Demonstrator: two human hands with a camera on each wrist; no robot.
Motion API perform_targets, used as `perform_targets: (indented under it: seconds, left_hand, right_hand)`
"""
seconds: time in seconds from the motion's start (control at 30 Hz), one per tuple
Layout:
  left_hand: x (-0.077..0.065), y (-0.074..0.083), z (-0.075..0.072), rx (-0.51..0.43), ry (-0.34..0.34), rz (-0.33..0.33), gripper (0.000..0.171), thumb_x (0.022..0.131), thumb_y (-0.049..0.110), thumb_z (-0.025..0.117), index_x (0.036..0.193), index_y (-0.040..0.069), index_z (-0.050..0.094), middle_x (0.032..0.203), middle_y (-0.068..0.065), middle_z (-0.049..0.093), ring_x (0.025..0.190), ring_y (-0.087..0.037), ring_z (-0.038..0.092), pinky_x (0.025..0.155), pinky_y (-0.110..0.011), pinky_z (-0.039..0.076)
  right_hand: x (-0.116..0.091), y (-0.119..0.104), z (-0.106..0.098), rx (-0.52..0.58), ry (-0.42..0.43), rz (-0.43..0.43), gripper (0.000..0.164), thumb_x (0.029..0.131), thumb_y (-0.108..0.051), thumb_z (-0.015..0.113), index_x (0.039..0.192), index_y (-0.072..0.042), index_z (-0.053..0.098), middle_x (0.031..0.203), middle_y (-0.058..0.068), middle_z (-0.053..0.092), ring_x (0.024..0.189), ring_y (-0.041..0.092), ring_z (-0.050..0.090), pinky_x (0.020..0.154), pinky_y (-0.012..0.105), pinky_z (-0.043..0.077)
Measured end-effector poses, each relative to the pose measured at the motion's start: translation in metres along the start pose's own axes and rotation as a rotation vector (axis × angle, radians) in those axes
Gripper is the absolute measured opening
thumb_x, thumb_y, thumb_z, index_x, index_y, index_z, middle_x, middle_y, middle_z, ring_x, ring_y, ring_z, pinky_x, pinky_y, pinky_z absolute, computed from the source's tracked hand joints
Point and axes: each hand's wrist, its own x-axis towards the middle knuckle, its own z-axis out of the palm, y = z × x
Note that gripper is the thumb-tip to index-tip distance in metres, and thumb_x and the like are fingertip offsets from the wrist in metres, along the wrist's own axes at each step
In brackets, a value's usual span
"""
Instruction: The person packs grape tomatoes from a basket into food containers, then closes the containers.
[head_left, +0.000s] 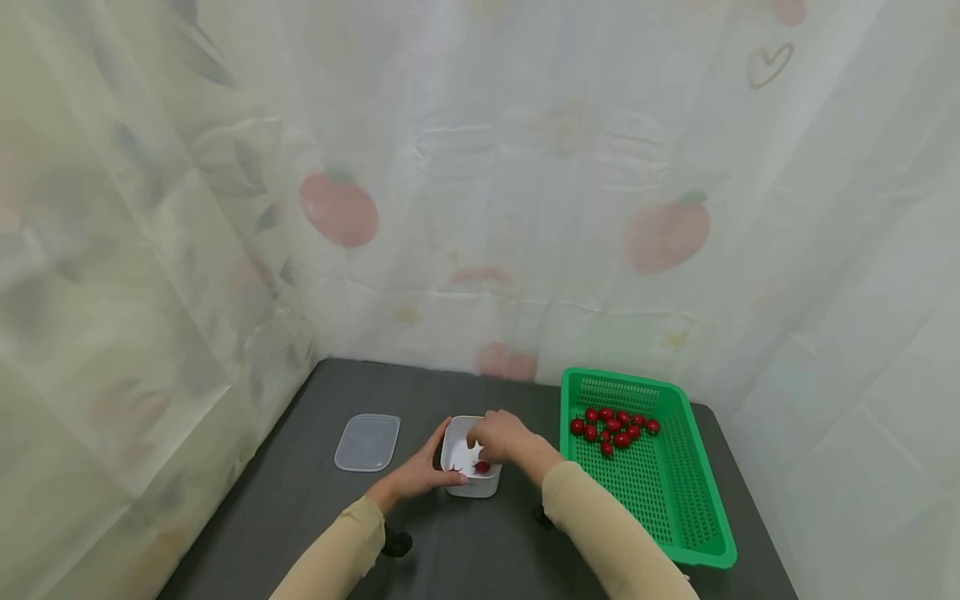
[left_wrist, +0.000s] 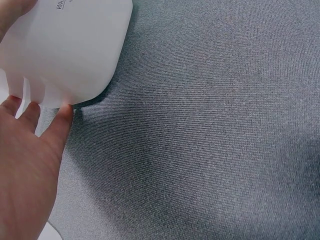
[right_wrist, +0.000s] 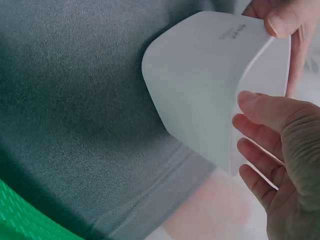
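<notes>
A small white plastic container (head_left: 472,487) stands on the dark table, its open top facing up. My left hand (head_left: 416,477) grips it from the left, thumb at the near side and fingers along the far side. Over the opening is my right hand (head_left: 504,435), its fingers pointing down and loosely bent. In the right wrist view nothing shows between the thumb and fingers of the right hand (right_wrist: 280,140). Inside the container lies a cherry tomato (head_left: 482,467), just below the right fingers; a bit of stem shows near the left thumb. The container's far inside is partly hidden.
To the right, a green perforated basket (head_left: 701,492) holds several cherry tomatoes (head_left: 613,425) toward its far end. A translucent lid (head_left: 367,442) lies flat on the table (head_left: 330,500) at the left. Patterned curtains (head_left: 487,208) hang behind and at both sides.
</notes>
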Motion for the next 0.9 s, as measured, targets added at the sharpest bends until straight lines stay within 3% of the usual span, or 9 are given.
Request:
perform_targets:
  seconds: [0.23, 0.53, 0.73, 0.9]
  left_hand:
    - [0.001, -0.003, 0.0, -0.048, -0.021, 0.011, 0.112, 0.094, 0.014, 0.076, 0.164, 0.025, -0.011, 0.166, -0.021, 0.008, 0.134, -0.044, 0.041, 0.096, -0.034, 0.047]
    - [0.003, -0.001, 0.0, -0.003, 0.028, -0.008, 0.112, 0.093, 0.014, 0.077, 0.165, 0.021, -0.007, 0.168, -0.019, 0.007, 0.142, -0.04, 0.032, 0.11, -0.056, 0.034]
    - [-0.001, 0.002, 0.002, 0.071, 0.064, -0.029, 0.115, 0.089, 0.021, 0.082, 0.166, 0.016, -0.003, 0.168, -0.019, 0.009, 0.144, -0.039, 0.029, 0.112, -0.057, 0.029]
    - [-0.002, 0.003, 0.003, 0.057, 0.07, -0.021, 0.116, 0.088, 0.022, 0.083, 0.166, 0.019, -0.002, 0.168, -0.02, 0.011, 0.142, -0.039, 0.031, 0.112, -0.056, 0.03]
  right_hand:
    - [-0.012, 0.011, -0.015, 0.045, 0.065, -0.025, 0.024, 0.093, -0.022, 0.077, 0.117, -0.024, 0.078, 0.105, -0.008, 0.071, 0.099, 0.016, 0.058, 0.091, 0.038, 0.048]
    - [-0.03, 0.039, -0.035, 0.142, 0.192, -0.007, 0.022, 0.094, -0.02, 0.075, 0.116, -0.019, 0.078, 0.111, -0.003, 0.073, 0.102, 0.02, 0.06, 0.091, 0.041, 0.05]
    - [-0.054, 0.063, -0.042, 0.211, 0.231, 0.012, 0.024, 0.094, -0.018, 0.075, 0.118, -0.016, 0.077, 0.112, -0.002, 0.073, 0.105, 0.021, 0.064, 0.092, 0.042, 0.05]
    - [-0.077, 0.082, -0.043, 0.254, 0.243, 0.076, 0.025, 0.095, -0.018, 0.074, 0.121, -0.019, 0.075, 0.116, -0.002, 0.072, 0.11, 0.022, 0.064, 0.094, 0.044, 0.05]
